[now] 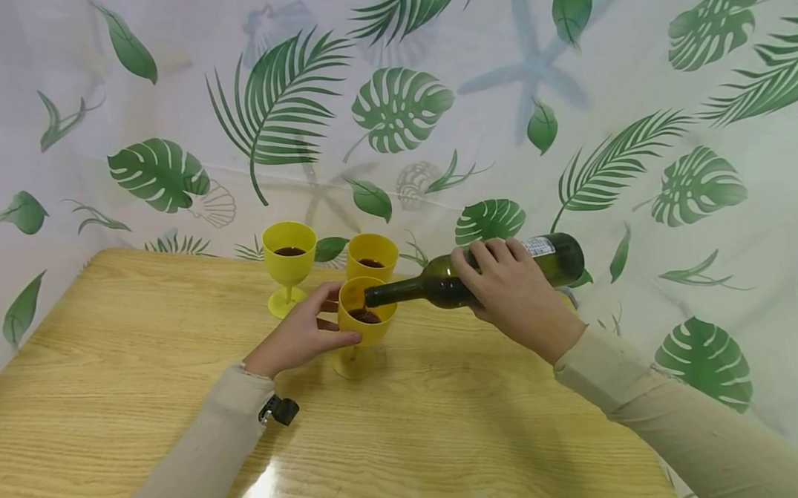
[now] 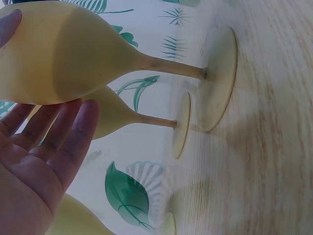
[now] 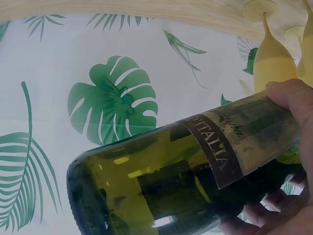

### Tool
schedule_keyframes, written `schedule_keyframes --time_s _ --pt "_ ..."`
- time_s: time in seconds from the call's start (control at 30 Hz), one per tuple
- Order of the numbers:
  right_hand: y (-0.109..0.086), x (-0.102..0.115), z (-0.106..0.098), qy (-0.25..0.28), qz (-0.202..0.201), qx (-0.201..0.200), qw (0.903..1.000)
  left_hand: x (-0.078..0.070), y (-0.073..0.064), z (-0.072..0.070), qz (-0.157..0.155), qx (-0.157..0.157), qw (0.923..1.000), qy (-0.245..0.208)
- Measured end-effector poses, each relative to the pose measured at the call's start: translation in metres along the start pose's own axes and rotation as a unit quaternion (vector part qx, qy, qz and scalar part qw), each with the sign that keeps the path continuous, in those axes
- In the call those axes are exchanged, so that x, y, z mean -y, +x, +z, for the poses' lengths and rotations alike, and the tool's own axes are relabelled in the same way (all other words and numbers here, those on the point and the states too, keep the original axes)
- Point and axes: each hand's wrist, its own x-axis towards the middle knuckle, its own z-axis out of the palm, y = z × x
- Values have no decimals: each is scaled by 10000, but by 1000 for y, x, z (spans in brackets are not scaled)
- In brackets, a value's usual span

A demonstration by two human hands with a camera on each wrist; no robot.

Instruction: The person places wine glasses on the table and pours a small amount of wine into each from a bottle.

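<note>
My right hand (image 1: pixel 511 292) grips a green glass wine bottle (image 1: pixel 563 260) around its body, tilted nearly level. Its neck points left, with the mouth inside the front yellow goblet (image 1: pixel 376 335), where dark red liquid shows. A thin stream seems to run from the mouth. My left hand (image 1: pixel 302 331) holds that goblet's bowl between thumb and fingers. In the left wrist view, the goblet's round foot (image 2: pixel 222 83) is upright on the table. A pale label (image 3: pixel 264 122) wraps the bottle in the right wrist view; part of it is under my thumb.
A second yellow goblet (image 1: pixel 386 270) stands right behind the front one, a third goblet (image 1: pixel 290 268) to the left; both contain dark liquid. The wooden table (image 1: pixel 144 379) meets a leaf-patterned curtain (image 1: pixel 396 41) at its back edge. A black wrist device (image 1: pixel 284 411) sits at my left cuff.
</note>
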Motion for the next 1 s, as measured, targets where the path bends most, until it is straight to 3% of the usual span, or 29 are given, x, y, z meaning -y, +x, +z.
schedule_keyframes --time_s 1.0 --pt "3 1 -1 -160 -14 -4 9999 -1 0 0 46 36 9999 -109"
